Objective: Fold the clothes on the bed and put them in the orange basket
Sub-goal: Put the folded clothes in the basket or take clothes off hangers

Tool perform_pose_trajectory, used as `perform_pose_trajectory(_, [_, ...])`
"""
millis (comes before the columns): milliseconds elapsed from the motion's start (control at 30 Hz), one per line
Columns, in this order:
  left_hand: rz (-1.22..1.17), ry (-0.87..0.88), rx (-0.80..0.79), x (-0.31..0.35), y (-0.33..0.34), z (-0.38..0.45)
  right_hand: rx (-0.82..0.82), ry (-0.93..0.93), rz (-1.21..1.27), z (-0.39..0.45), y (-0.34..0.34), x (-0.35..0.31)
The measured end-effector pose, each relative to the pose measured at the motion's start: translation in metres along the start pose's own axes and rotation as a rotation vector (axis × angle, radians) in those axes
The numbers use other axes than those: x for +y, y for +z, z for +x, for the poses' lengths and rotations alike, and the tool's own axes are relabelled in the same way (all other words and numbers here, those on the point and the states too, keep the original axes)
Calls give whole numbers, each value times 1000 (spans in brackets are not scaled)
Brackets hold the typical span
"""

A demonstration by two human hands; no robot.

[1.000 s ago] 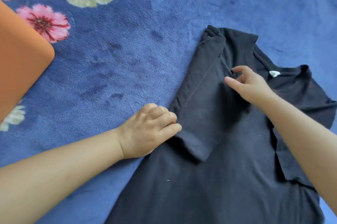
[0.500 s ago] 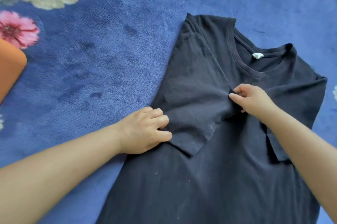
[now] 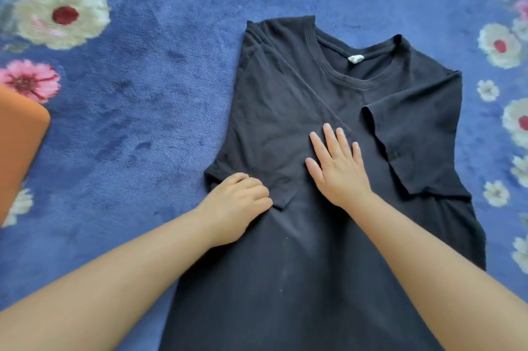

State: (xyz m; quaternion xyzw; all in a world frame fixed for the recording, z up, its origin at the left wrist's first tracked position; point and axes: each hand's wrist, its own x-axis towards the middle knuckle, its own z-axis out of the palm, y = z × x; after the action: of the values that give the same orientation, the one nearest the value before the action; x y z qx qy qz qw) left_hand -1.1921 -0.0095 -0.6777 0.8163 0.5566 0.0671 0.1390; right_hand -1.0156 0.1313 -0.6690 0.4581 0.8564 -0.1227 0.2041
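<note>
black t-shirt [image 3: 314, 250], one item, lying flat on the bed with its collar away from the person and its hem running out of view at the bottom edge; round neckline [image 3: 354, 70] facing up, small white label [image 3: 355, 58] showing inside the back of the collar; both short sleeves folded inward over the chest; left sleeve [image 3: 274, 122] lying as a broad flap with its cuff corner pointing down toward the hem; right sleeve [image 3: 411, 133] folded likewise, its edge slightly lifted near the middle; the two sleeves not overlapping, a strip of the chest between them.

left hand [image 3: 237, 202], grip: fingers curled, knuckles up, at the lower corner of the left sleeve where the side edge of the shirt begins; the fingertips are hidden, so whether they pinch cloth cannot be told.

right hand [image 3: 337, 165], grip: fingers straight and spread apart, palm pressed flat on the chest of the shirt, fingertips touching the inner edge of the left sleeve; holding nothing.

blue bedspread [image 3: 157, 93], plush, printed with cream and pink flowers, beneath the shirt on all sides.

orange basket [image 3: 20, 145], only a rounded corner in view at the left edge, well apart from the shirt.
</note>
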Motion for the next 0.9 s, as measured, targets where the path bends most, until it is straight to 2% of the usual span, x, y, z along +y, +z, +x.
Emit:
perform_pose_trajectory(133, [-18,-115,-89,30,-1,-11,-101,9,-6,-45,4,13])
perform_pose_trajectory(200, [5,-91,-123,50,2,-24,-179,0,-38,-77,15,25])
perform_pose_trajectory(300, [63,-122,-171,72,4,-39,-184,-117,-77,-125,32,41])
perform_pose_trajectory(367, [80,-197,-137,87,4,-40,-125,-112,-70,-154,41,55])
perform_pose_trajectory(500, [77,-271,-132,138,14,-57,-161,-174,-98,-213,78,91])
perform_pose_trajectory(633, [114,-287,-309,206,43,-94,-240,-251,-181,-286,122,130])
perform_pose_trajectory(733, [112,-350,-421,247,57,-115,-284,-333,-136,-337,153,160])
perform_pose_trajectory(867, [102,-404,-403,279,79,-138,-149,-286,-91,-373,180,182])
perform_pose_trajectory(900, [112,-416,-370,285,87,-144,-62,-260,-77,-376,186,185])
